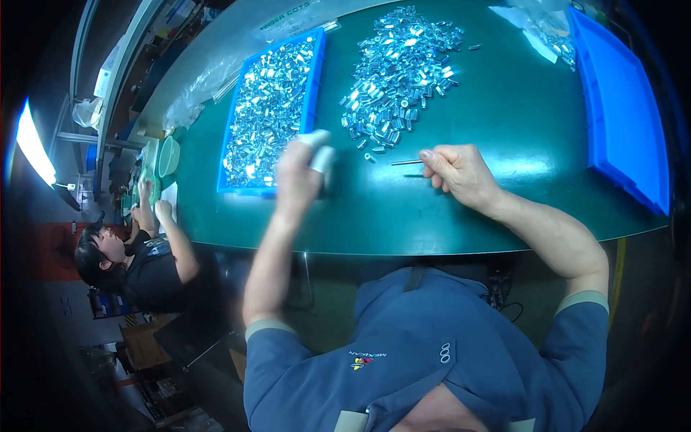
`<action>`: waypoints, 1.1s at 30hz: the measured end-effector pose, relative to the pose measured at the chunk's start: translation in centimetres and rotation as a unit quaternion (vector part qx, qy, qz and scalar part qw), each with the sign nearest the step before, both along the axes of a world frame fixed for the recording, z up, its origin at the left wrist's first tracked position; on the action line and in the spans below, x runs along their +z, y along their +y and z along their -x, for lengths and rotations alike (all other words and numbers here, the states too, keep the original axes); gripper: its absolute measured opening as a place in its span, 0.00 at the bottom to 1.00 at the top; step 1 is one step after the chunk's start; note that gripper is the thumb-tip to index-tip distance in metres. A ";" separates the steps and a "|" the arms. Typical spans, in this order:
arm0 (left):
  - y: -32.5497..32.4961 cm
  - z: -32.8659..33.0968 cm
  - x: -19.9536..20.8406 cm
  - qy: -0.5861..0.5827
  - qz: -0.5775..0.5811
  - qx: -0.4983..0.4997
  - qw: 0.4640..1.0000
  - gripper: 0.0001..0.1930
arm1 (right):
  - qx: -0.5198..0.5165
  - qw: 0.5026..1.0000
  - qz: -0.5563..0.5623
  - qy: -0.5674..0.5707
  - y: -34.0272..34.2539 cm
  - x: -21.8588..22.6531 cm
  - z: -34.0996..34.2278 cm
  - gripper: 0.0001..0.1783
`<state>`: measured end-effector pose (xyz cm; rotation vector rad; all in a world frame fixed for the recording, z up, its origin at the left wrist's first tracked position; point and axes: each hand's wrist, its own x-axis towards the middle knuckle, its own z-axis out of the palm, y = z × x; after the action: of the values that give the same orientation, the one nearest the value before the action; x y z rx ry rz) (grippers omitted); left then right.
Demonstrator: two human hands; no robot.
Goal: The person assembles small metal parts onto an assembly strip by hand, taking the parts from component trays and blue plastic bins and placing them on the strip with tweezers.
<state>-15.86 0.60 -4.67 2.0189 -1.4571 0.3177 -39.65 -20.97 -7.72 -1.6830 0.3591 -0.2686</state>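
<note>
My right hand (461, 175) pinches a thin metal rod (407, 163) between thumb and fingers, its free end pointing left over the green table. A single small metal sleeve (369, 157) lies just beyond that end, at the near edge of a heap of shiny short metal pieces (403, 65). White coverings show on the fingers of my left hand (301, 169), which is over the near right corner of a shallow blue tray (314, 86) full of similar metal pieces. Motion smears that hand, so whether it holds anything is unclear.
A blue tray or lid (626, 108) stands at the right table edge beside a plastic bag of metal pieces (558, 39). Clear plastic bags (198, 97) lie left of the filled tray. Another person (147, 263) works at the far left near a pale green bowl (169, 156).
</note>
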 end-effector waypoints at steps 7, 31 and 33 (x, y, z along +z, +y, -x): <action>-2.8 5.5 -1.2 0.120 -0.108 0.013 0.987 0.12 | 0.000 1.000 -0.014 -0.016 0.2 0.0 -0.1 0.23; -3.3 10.2 -1.4 0.577 0.018 -0.086 0.812 0.10 | 0.052 0.997 -0.055 0.008 0.5 0.2 0.2 0.29; -2.7 8.9 -0.9 0.545 0.033 -0.069 0.835 0.09 | 0.048 0.998 -0.044 -0.008 0.3 0.0 0.2 0.28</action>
<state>-24.75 -2.12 -5.59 1.5236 -0.7914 -0.7431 -39.82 -20.69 -7.69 -1.6048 0.2737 -0.1919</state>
